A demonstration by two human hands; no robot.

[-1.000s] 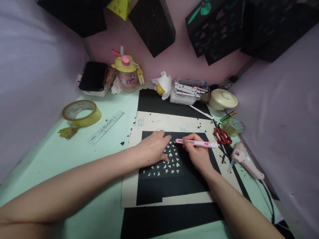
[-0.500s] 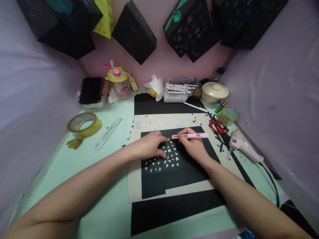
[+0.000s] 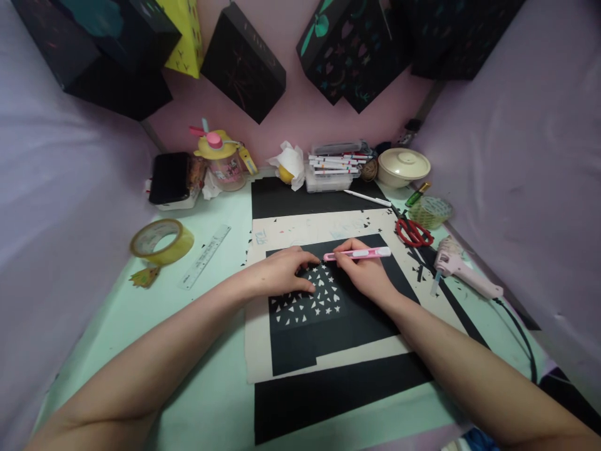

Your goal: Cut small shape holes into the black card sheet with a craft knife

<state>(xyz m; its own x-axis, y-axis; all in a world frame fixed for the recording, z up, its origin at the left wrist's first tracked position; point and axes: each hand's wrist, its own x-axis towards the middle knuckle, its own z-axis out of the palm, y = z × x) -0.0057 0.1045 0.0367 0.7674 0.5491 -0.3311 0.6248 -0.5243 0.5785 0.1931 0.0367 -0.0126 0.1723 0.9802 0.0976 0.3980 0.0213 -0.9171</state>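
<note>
A sheet of black paper [image 3: 347, 332] lies on a pale board [image 3: 263, 351], pierced with several small star, heart and triangle cutouts. My left hand [image 3: 284, 272] rests on the sheet's left part, fingers apart and stretched out, thumb and forefinger on either side of some cutouts. My right hand [image 3: 364, 269] is closed around a pink craft knife [image 3: 361, 253], held low and nearly level. The knife's tip points left at the paper, just above the star cutouts and close to my left forefinger.
Right of the board lie red-handled scissors [image 3: 414, 232], a glue gun [image 3: 469, 269] and black scraps. To the left are a tape roll [image 3: 162, 242] and a clear ruler [image 3: 204, 257]. A drink bottle [image 3: 225, 163], marker box [image 3: 331, 178] and lidded bowl [image 3: 404, 166] stand behind. Black boxes hang above.
The camera view has shifted slightly. Both hands stay in nearly the same place on the paper, and the craft knife tip remains beside the upper cutouts.
</note>
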